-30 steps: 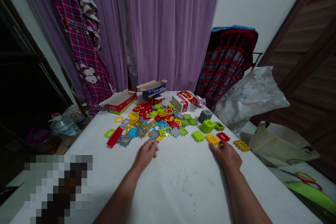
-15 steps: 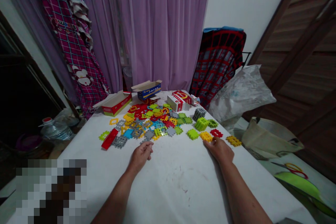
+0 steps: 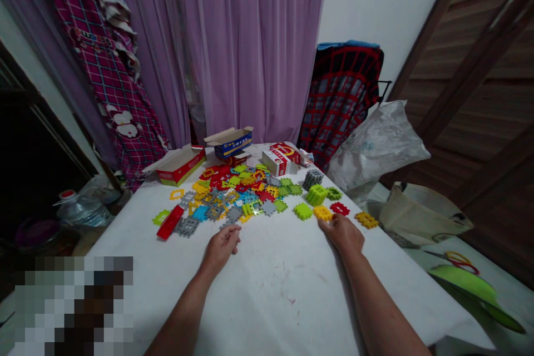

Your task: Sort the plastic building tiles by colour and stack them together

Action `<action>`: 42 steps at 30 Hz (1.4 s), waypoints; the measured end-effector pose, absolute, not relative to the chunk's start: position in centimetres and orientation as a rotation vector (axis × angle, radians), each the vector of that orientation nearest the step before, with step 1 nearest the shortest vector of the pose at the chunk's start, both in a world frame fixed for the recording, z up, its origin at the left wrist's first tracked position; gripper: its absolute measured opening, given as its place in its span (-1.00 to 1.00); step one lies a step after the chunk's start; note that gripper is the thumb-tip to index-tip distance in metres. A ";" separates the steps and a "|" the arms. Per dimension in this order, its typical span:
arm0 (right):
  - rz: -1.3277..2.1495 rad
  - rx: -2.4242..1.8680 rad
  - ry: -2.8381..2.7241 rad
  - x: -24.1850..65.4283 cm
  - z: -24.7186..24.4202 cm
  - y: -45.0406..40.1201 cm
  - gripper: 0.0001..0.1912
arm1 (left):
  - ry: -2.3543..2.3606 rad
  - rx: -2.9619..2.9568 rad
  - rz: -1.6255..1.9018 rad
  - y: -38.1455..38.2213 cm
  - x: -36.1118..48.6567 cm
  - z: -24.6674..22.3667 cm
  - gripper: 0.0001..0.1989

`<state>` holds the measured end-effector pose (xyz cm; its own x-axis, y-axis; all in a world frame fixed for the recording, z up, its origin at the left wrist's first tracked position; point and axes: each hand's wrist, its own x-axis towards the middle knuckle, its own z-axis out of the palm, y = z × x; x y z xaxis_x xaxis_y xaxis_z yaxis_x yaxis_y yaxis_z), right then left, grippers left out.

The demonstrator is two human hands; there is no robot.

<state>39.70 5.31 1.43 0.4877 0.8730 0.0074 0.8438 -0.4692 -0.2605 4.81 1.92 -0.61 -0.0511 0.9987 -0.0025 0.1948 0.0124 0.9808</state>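
At the right of the white table (image 3: pixel 258 300), my right hand (image 3: pixel 344 233) has its thumb and fingers closed on the near edge of a yellow notched plastic building piece (image 3: pixel 322 212), which lies on the cloth. Close by are a lime green piece (image 3: pixel 302 211), a red piece (image 3: pixel 340 208) and a darker yellow stack (image 3: pixel 367 219). My left hand (image 3: pixel 221 248) rests on the table with its fingers curled in and nothing visible in them. Just beyond it spreads a mixed pile of notched pieces (image 3: pixel 250 198). A red oblong piece (image 3: pixel 170 222) lies at the pile's left.
Behind the pile stand a red open box (image 3: pixel 182 169), a blue open box (image 3: pixel 234 144) and a red-and-white box (image 3: pixel 277 164). Green (image 3: pixel 316 194) and grey (image 3: pixel 312 178) stacks sit near the right edge. Scissors (image 3: pixel 459 261) and a cloth bag (image 3: pixel 425 214) are beyond that edge.
The whole view has shifted slightly, so everything appears a little further left. My hands keep nearly the same places on the table, the right one still at the yellow piece.
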 end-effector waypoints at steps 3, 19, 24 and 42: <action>0.175 -2.431 -1.457 39.7 1.1 4.8 -0.33 | 1.389 1.311 1.156 1.9 4.8 -0.6 -0.49; 0.043 -2.274 -1.942 34.3 1.2 5.1 -0.64 | 1.378 1.304 1.157 1.8 5.0 -0.3 -0.49; 0.002 -2.279 -1.927 33.5 1.1 6.2 -0.63 | 1.367 1.309 1.156 1.8 4.9 -0.5 -0.50; -0.041 -2.365 -1.364 37.7 0.7 5.6 -0.45 | 1.363 1.331 1.150 1.8 4.9 -0.6 -0.52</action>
<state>37.69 5.64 0.67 0.5210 0.8235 0.2245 0.8355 -0.4381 -0.3316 4.88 1.78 -0.61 -0.0333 0.9994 0.0116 0.1793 -0.0054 0.9838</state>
